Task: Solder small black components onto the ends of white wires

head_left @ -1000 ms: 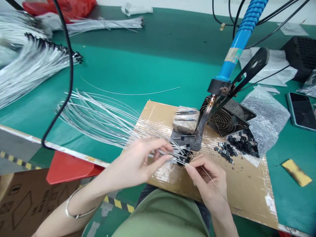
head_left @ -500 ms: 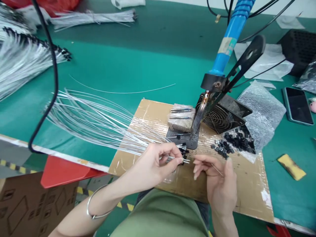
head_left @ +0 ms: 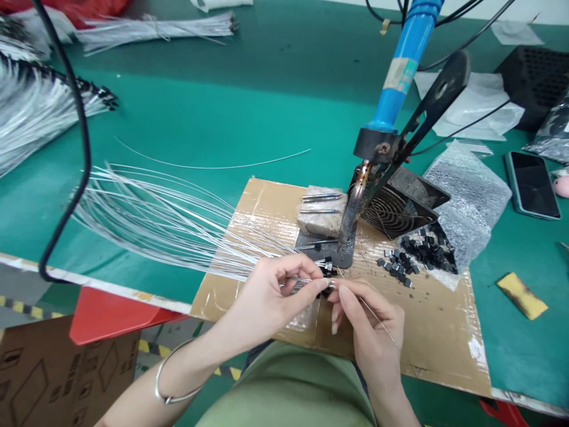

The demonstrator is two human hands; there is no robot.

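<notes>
My left hand [head_left: 284, 293] is closed in a pinch on a few thin silvery wires [head_left: 299, 283], their tips at the fingertips. My right hand [head_left: 376, 323] meets it there, thumb and forefinger pressed together at those tips; a thin stiff wire [head_left: 377, 320] runs across its fingers. What exactly lies between the touching fingertips is hidden. A fan of long white wires [head_left: 178, 231] spreads leftward from behind my left hand. Black end pieces [head_left: 328, 265] cluster just beyond the fingertips. Both hands are over a cardboard sheet [head_left: 435, 338].
A blue-handled soldering iron [head_left: 395, 77] leans in a stand over the cardboard, beside a block holding metal tips [head_left: 322, 216]. Near it lie a small fan [head_left: 395, 213], loose black pieces [head_left: 395, 264], bubble wrap [head_left: 475, 196], a phone [head_left: 533, 184] and a yellow sponge [head_left: 522, 295]. A black cable [head_left: 82, 130] hangs left.
My right hand has moved left to my left hand, and its thumb and forefinger have closed at the wire tips. My left hand keeps its pinch. The whole view has shifted slightly.
</notes>
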